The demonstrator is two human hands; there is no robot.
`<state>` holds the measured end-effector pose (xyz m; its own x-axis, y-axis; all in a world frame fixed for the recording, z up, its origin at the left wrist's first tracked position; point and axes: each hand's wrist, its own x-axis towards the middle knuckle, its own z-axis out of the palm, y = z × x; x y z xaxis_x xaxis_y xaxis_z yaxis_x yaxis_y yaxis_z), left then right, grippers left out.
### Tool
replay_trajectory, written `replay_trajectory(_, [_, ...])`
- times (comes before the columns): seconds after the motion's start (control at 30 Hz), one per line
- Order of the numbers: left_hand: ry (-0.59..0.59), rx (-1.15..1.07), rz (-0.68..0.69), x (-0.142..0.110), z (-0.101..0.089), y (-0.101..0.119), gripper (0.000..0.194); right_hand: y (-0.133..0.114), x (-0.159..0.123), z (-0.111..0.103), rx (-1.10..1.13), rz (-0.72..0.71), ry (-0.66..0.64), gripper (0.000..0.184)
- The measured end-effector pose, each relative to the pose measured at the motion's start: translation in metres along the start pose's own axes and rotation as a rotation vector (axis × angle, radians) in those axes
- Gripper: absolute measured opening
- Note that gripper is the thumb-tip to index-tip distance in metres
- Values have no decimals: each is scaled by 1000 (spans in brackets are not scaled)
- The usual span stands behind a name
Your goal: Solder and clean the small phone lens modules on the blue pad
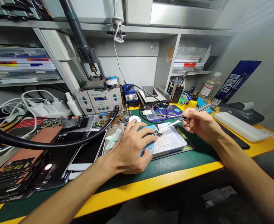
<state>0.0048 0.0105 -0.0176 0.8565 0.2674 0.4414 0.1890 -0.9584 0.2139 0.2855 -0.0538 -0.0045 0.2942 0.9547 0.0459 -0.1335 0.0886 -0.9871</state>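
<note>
My left hand point(134, 146) lies over the left side of a white and blue block point(172, 140), fingers bent, with its fingertips pressing a small dark electronic part point(159, 134) onto the top. Most of that part is hidden under the fingers. My right hand point(199, 123) pinches a slim brush-like tool point(175, 122) with a dark handle and a whitish front. The tool slants down to the left, its tip at the small part. Printed lines cover the block's top, and a flat dark-edged plate lies beneath it.
Stacked phone parts point(22, 165) fill the left, crossed by a thick black hose point(57, 143). Behind stand a hot-air station point(101, 99), a blue soldering unit point(129, 93) and a flat heating plate point(153, 99). A clear bottle point(210, 85) and white case point(239, 126) are right.
</note>
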Motion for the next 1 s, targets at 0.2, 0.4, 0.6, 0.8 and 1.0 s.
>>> replay_trajectory(0.2, [-1, -5, -1, 1, 0, 0, 40, 1, 0, 4, -34, -16, -45, 18])
replay_trajectory(0.4, [1, -9, 3, 1, 1, -1, 41, 0, 0, -1, 1, -25, 10, 18])
replay_trajectory(0.6, [12, -14, 2, 1, 0, 0, 41, 4, 0, 1, -56, -14, -65, 19])
replay_trajectory(0.8, [2, -14, -5, 1, 2, -1, 41, 5, -1, -1, -61, -54, -65, 20])
replay_trajectory(1.0, [2, -16, -1, 0, 3, -2, 42, 5, -1, 1, -76, -56, -81, 22])
